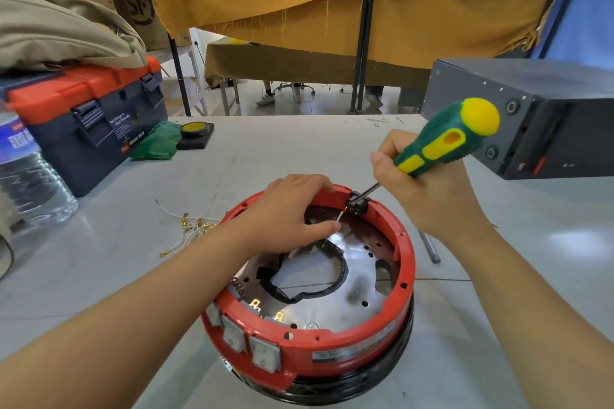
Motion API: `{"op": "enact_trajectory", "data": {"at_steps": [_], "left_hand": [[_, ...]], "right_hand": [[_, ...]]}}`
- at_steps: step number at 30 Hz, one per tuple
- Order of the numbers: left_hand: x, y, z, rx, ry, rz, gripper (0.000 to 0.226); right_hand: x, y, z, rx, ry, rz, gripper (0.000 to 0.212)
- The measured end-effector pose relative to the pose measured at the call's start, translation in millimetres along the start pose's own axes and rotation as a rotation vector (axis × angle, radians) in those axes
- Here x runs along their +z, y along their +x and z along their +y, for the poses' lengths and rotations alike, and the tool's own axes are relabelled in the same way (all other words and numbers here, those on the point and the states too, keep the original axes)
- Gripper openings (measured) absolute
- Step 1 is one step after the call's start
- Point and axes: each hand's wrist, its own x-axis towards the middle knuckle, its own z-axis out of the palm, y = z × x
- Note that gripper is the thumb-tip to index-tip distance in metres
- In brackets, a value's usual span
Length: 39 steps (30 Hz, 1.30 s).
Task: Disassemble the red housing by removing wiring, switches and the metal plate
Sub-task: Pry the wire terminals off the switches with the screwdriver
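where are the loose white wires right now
In the head view, the loose white wires lie on the grey table left of the red housing, just beyond the left forearm and in front of the water bottle.

The red housing (349,339) sits in the middle of the table (265,149). To its left lie loose wires (186,229), then a water bottle (30,176) and toolbox (89,119). To its right stands a dark box (531,116). Bare tabletop lies behind it.
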Motion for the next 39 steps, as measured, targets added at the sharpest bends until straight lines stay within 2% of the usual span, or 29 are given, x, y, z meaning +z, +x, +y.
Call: {"op": "enact_trajectory", "data": {"at_steps": [5,11,16,21,33,39], "left_hand": [[-1.9,-1.4,1.4,0.024,0.007,-0.016,0.032],[-2.5,-0.8,3.3,0.000,-0.006,-0.062,0.018],[-2.3,-0.6,5.1,-0.025,-0.027,-0.066,0.018],[-3.6,0.0,7.0,-0.032,-0.036,-0.081,0.019],[-3.9,0.3,7.5,-0.033,-0.015,-0.098,0.020],[-3.2,0.5,8.5,-0.037,-0.003,-0.121,0.019]], "right_hand": [[2.7,12.0,0.1,0.020,0.031,-0.051,0.027],[3.8,17.5,12.1,0.097,0.090,0.001,0.032],[-1.5,17.7,21.7,0.253,0.258,0.080,0.030],[-3.3,13.8,30.3,0.333,0.370,0.181,0.023],[-5.4,2.4,48.8,0.405,0.503,0.315,0.018],[-5.7,-1.4,50.7,0.395,0.503,0.332,0.017]]}}
